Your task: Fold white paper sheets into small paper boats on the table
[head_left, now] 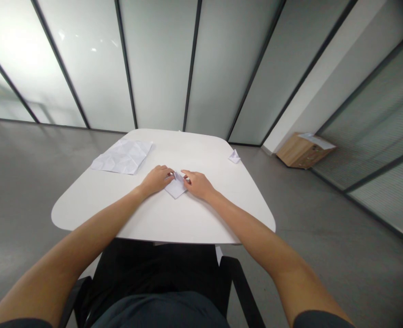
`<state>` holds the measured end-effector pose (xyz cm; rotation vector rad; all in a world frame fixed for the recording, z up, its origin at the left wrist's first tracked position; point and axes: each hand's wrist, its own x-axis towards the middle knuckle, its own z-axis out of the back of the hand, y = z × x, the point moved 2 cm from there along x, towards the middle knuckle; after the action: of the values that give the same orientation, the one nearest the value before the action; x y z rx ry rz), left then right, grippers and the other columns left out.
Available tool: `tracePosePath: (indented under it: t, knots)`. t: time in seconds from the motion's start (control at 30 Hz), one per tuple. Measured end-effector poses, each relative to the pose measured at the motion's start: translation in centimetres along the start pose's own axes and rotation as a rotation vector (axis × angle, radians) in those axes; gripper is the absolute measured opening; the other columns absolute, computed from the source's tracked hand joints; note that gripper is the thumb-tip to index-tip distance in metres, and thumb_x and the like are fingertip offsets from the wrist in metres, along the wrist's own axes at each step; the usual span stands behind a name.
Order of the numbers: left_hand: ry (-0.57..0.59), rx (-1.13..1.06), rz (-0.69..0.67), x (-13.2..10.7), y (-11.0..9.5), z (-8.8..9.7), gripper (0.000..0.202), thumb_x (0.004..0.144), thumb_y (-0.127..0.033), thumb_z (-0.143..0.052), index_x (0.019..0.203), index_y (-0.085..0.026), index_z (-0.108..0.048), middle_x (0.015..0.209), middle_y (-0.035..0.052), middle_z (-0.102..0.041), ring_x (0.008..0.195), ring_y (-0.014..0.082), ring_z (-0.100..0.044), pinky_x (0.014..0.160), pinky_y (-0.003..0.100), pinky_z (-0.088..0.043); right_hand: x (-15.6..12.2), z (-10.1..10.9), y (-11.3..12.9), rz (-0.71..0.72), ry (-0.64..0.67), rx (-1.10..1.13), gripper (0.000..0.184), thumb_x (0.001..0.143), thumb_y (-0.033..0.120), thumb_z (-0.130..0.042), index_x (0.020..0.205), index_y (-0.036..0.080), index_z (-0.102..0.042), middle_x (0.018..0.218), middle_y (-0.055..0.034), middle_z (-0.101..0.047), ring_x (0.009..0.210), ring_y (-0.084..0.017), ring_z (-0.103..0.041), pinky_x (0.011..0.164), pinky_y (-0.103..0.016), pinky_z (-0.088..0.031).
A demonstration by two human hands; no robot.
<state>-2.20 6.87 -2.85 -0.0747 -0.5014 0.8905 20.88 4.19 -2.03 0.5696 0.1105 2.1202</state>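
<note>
Our left hand (157, 179) and right hand (198, 184) touch folded paper (176, 189); whether their narrow-set fingers (169, 171) pinch it, we cannot tell. A creased sheet (122, 156) lies left of them.

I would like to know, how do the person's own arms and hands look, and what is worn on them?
The left hand and right hand wear no gloves, and no watch or bracelet shows. Short, dark, plain sleeves end above the elbows. Whether there are rings is too small to tell.
</note>
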Motion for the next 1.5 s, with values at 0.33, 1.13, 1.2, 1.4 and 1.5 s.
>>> tracePosePath:
  t: [0.33, 1.13, 1.2, 1.4, 1.5]
  knots:
    - [0.053, 0.038, -0.045, -0.1, 0.1, -0.4, 0.039, 0.106, -0.035, -0.048, 0.133, -0.032, -0.076, 0.113, 0.0107, -0.065, 0.102, 0.0261, -0.062, 0.102, 0.042, -0.047, 0.1, 0.0, 0.0, -0.041, -0.011, 0.085, 0.05, 0.099, 0.018, -0.062, 0.149, 0.022, -0.06, 0.123, -0.0075, -0.079, 0.098, -0.02, -0.076, 0.101, -0.033, -0.055]
    - [0.077, -0.118, -0.116, -0.3, -1.0, 1.1, 0.035, 0.095, -0.017, -0.054, 0.111, -0.026, -0.083, 0.113, 0.0035, -0.08, 0.108, 0.0223, -0.07, 0.104, 0.034, -0.051, 0.1, -0.4, 0.3, 0.057, 0.061, -0.015, 0.03, 0.107, 0.026, -0.055, 0.13, 0.025, -0.074, 0.131, -0.0054, -0.076, 0.122, -0.021, -0.068, 0.11, -0.032, -0.049]
    - [0.078, -0.112, -0.082, -0.3, -0.9, 1.4, 0.035, 0.092, -0.016, -0.054, 0.109, -0.026, -0.083, 0.11, 0.0018, -0.081, 0.105, 0.0218, -0.072, 0.102, 0.034, -0.052, 0.1, -0.6, 0.1, 0.058, 0.07, -0.026, 0.032, 0.107, 0.022, -0.054, 0.132, 0.025, -0.074, 0.133, -0.0052, -0.074, 0.124, -0.02, -0.067, 0.111, -0.031, -0.048]
    - [0.084, -0.018, -0.047, -0.3, 0.4, 2.0, 0.027, 0.092, -0.02, -0.058, 0.1, -0.024, -0.084, 0.107, 0.0034, -0.082, 0.103, 0.0242, -0.071, 0.1, 0.037, -0.053, 0.1, -0.9, -0.2, 0.093, 0.119, -0.069, 0.039, 0.103, 0.014, -0.053, 0.135, 0.025, -0.073, 0.138, -0.0047, -0.072, 0.124, -0.021, -0.066, 0.111, -0.032, -0.049]
    - [0.016, -0.007, -0.117, -0.3, 1.0, 2.3, 0.025, 0.093, -0.021, -0.059, 0.099, -0.023, -0.083, 0.11, 0.0056, -0.081, 0.109, 0.0254, -0.069, 0.106, 0.04, -0.051, 0.1, -1.0, -0.3, 0.113, 0.139, -0.088, 0.041, 0.103, 0.013, -0.051, 0.136, 0.025, -0.073, 0.143, -0.0036, -0.07, 0.125, -0.021, -0.065, 0.112, -0.034, -0.049]
